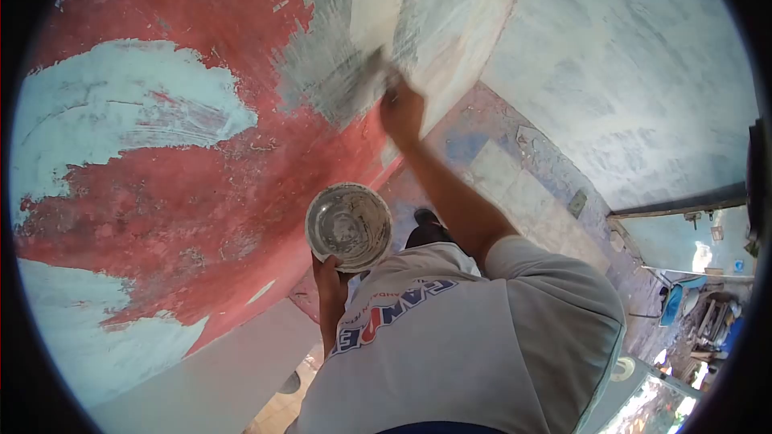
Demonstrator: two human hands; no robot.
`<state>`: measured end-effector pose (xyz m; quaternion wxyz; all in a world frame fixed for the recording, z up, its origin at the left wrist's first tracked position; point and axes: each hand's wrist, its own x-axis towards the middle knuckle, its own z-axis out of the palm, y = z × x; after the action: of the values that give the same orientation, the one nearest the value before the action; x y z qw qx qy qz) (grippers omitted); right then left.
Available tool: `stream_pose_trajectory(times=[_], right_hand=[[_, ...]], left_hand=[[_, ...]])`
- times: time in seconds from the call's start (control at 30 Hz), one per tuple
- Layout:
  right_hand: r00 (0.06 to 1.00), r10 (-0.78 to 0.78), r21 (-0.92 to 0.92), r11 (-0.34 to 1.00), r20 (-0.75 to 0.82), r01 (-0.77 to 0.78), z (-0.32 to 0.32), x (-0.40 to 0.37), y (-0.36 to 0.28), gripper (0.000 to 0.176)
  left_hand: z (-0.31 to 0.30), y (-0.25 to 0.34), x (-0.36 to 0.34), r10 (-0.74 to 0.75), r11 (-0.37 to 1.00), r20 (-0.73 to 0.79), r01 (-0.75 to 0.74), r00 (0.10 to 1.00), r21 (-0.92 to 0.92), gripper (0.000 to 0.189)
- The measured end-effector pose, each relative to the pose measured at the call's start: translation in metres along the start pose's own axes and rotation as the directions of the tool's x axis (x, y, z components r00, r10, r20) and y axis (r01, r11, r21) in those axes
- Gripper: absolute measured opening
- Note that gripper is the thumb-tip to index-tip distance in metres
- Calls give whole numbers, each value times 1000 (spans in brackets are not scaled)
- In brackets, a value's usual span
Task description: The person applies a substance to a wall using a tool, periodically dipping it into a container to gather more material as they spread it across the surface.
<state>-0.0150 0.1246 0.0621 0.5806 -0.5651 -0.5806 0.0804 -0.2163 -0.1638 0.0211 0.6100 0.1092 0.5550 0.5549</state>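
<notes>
Head view: right hand (404, 112) closed round the handle of a scraper (372, 64), blurred, at the grey patch (310, 76) on the red wall (201, 213). Left hand (328, 281) grips the tub (314, 213) at its near side, thumb by the rim; other fingers mostly hidden. Tub sits in front of the chest, grey paste smeared inside, mouth up.

Risks, as judged: one-sided grip could let the tub tip or slip, likelier if the torso twists with the right arm's reach. Uneven blade pressure could leave ridges or gouge the wall. Loose paint, if any, could drag into the paste.

Around: pale wall (627, 72) meets the floor (462, 124) at right; the corner probably limits elbow room. A foot (426, 217) is near the wall base, so footing looks tight. Clutter (708, 321) lies far right, well apart, not blocking the hands.
</notes>
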Motion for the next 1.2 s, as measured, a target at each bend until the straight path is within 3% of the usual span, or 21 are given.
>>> stream_pose_trajectory(times=[0.03,0.07,0.13,0.23,0.27,0.33,0.37,0.4,0.43,0.53,0.67,0.7,0.77,0.8,0.87,0.9,0.97,1.07,1.1,1.13,1.2], right_hand=[[979,125,46,990,161,-134,-13,-23,-51,47],[966,120,107,983,228,-148,-7,-55,-69,57],[969,-178,317,941,170,117,-17,-89,-106,73],[916,-253,449,889,311,94,-20,-90,-89,73],[902,-34,446,877,430,-179,-44,-63,-97,57],[953,190,127,966,237,-225,-21,-38,-24,25],[989,146,167,976,-21,-140,-14,-14,9,10],[984,139,90,988,-112,-129,-12,11,47,16],[976,197,57,980,-94,-193,-22,36,62,14],[975,176,96,982,-136,-164,-31,77,81,15],[981,115,13,993,-157,-115,-5,45,60,35],[989,86,-11,996,-124,-88,11,14,50,47],[991,130,109,985,30,-133,22,-46,-5,68],[978,149,114,980,147,-166,15,-71,-35,72],[953,80,383,903,293,-193,-2,-110,-73,72],[953,90,378,904,288,-199,-8,-108,-75,72],[865,-129,535,827,485,-176,-26,-102,-77,73],[979,133,361,914,157,-183,-13,-71,-6,32],[931,347,338,867,117,-366,-17,-48,15,14],[961,277,222,938,-19,-266,-23,-26,44,11],[962,256,50,966,-94,-252,-34,17,83,10]], left_hand=[[1,1,-2,-6,1000,-4,6,1000,0,78],[3,4,-2,-5,1000,13,5,1000,1,77],[3,7,1,-1,1000,35,0,999,24,78],[1,9,8,1,996,-28,1,1000,85,78],[-1,9,9,2,996,-27,1,1000,92,78],[-2,9,13,17,999,-31,-16,999,39,79],[-3,10,13,17,999,-30,-16,999,47,79],[-3,9,12,8,1000,-39,-7,999,30,79],[-1,8,13,1,1000,-45,0,999,12,80],[4,9,7,-12,1000,16,12,1000,14,81],[3,6,1,-17,996,16,16,1000,91,70],[3,7,1,-35,998,-16,36,999,54,81],[2,7,1,-40,998,-18,40,999,50,81],[2,6,2,-41,998,-11,41,999,49,81],[-1,5,6,-35,998,-14,35,999,46,81],[-2,5,8,-27,999,-12,27,1000,42,81],[0,7,11,-43,998,-4,43,999,50,82],[2,10,17,-23,998,-23,25,999,64,82],[4,10,16,-21,999,-18,21,1000,48,82],[5,10,15,-21,999,-14,22,1000,30,83],[9,8,11,-24,1000,1,24,1000,15,82]])
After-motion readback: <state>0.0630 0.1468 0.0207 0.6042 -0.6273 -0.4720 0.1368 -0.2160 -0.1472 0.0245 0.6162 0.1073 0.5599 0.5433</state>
